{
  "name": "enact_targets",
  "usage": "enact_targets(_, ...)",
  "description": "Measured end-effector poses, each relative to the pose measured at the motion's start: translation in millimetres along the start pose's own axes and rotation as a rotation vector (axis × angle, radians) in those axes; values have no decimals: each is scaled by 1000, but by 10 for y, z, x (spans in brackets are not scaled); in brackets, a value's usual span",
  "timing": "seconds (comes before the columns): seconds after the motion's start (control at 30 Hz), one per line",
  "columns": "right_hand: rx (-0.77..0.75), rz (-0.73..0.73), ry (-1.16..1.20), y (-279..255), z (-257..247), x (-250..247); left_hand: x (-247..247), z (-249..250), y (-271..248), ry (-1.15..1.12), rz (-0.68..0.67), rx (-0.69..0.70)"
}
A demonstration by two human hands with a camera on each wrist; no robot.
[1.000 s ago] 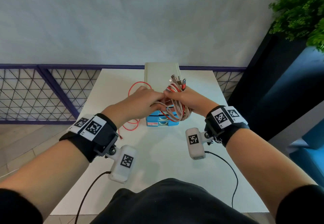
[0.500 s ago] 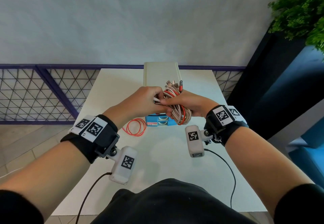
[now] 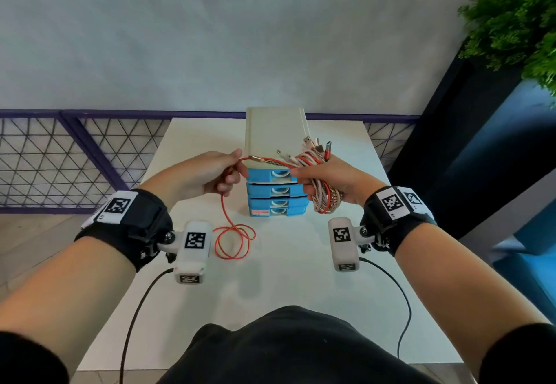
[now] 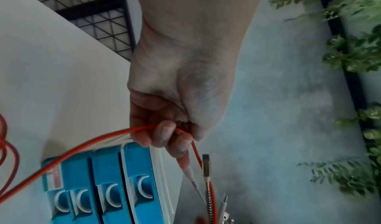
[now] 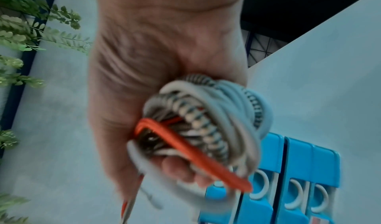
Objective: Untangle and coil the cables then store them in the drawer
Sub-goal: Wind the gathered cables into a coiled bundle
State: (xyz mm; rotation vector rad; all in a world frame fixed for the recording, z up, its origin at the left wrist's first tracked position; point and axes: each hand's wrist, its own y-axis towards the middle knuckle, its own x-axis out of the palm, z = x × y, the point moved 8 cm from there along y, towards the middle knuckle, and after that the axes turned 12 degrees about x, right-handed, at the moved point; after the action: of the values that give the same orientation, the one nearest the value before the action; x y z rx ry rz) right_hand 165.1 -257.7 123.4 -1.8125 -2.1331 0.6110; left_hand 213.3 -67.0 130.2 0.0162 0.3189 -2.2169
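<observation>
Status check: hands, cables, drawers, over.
Left hand pinches red cable, slack looped on table. Right hand grips cable bundle. Drawer unit all shut, nothing stored; red cable runs into the bundle.

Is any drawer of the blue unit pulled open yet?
No: all the fronts of the drawer unit sit flush, one above another, in the head view.

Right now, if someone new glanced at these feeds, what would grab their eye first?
Probably the red cable: the left hand pinches it near one end, and it drops to loose loops on the white table. Next, the bundle of cables in the right hand's grip, plugs sticking up. Behind both stands the blue drawer unit, all drawers shut.
</observation>
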Motion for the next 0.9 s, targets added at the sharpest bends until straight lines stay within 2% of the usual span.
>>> enact_targets(0.1, -31, 113, 114, 42, 32, -77, 69, -52, -13, -164, 7, 3)
enact_targets(0.2, -73, 127, 277, 68, 37, -102, 139, -82, -5, -349, 15, 34)
enact_targets(0.33, -85, 148, 278, 115, 50, -72, 299, -58, 33, -418, -7, 99)
enact_targets(0.5, -79, 148, 243, 128, 70, 92, 362, 186, 120, -368, 138, 255)
enact_targets(0.6, -78, 123, 224, 120, 120, 107, 155, 284, 175, -450, 327, 315)
enact_targets(0.7, -52, 104, 142, 88, 147, 89, -77, 233, 184, -494, 452, 255)
enact_targets(0.83, -48, 30, 48, 50, 82, 137, -124, 120, 185, -461, 468, 120)
enact_targets(0.9, -37, 42, -11, 65, 59, 163, -133, 126, 174, -415, 475, 121)
